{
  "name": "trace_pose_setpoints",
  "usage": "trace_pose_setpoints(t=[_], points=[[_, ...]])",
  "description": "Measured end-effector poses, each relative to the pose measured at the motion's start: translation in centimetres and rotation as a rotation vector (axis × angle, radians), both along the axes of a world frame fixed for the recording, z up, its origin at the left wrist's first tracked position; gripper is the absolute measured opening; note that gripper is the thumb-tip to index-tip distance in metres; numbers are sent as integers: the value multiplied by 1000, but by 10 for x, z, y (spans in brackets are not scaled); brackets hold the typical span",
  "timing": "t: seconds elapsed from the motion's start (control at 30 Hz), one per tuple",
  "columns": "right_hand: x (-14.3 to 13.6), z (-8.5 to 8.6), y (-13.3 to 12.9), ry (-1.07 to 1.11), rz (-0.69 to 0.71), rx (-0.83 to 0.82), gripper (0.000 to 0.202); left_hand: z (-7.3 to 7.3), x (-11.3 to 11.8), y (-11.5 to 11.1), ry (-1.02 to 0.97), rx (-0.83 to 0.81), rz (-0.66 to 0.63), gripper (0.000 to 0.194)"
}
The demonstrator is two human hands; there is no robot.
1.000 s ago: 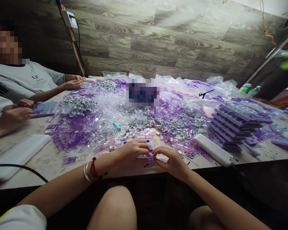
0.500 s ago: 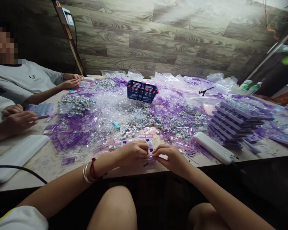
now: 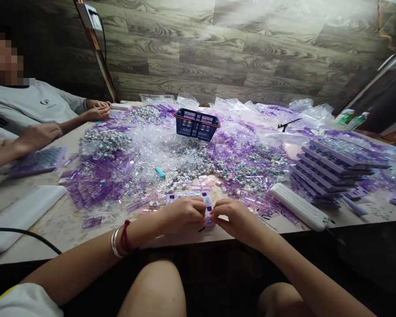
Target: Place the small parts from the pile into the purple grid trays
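Observation:
A light purple plastic panel (image 3: 170, 198) with rows of openings lies flat at the table's near edge. Small clear and whitish pieces sit along its far row. My left hand (image 3: 185, 214) reaches across the panel and hides much of it, its fingers closed in a pinch near the right edge. From the right, my right hand (image 3: 233, 216) meets it, thumb and forefinger pinched at the panel's right side. Whatever is between the fingertips of either hand is too small or hidden to tell.
Heaped small parts (image 3: 198, 158) and purple plastic pieces (image 3: 99, 185) cover the middle. A dark blue basket (image 3: 198, 127) stands behind. Stacked purple panels (image 3: 330, 169) and a white power strip (image 3: 298, 206) lie right. Two co-workers sit left, one's hand (image 3: 39, 136) above another panel.
My hands stay at the panel's right edge, with the right fingers slightly more drawn together. The nearer co-worker's hand has lifted over their panel, which has shifted left. The view has moved slightly.

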State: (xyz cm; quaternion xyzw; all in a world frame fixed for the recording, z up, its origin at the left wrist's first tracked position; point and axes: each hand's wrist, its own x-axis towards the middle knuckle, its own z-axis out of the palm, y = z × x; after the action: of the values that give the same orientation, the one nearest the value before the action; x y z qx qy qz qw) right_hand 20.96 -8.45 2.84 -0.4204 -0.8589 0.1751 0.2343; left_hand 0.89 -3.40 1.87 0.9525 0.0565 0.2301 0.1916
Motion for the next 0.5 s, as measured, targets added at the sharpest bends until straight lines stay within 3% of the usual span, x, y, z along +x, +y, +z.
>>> trace_pose_setpoints(t=[0.23,0.37,0.5], points=[[-1,4,4,-41,5,-78,21,-2,3,-1,19,12,-22,27],[1,1,3,-97,-70,-17,18,2,4,0,-10,-1,-44,25],[4,-10,-1,19,9,47,16,0,2,2,-27,10,-18,25]])
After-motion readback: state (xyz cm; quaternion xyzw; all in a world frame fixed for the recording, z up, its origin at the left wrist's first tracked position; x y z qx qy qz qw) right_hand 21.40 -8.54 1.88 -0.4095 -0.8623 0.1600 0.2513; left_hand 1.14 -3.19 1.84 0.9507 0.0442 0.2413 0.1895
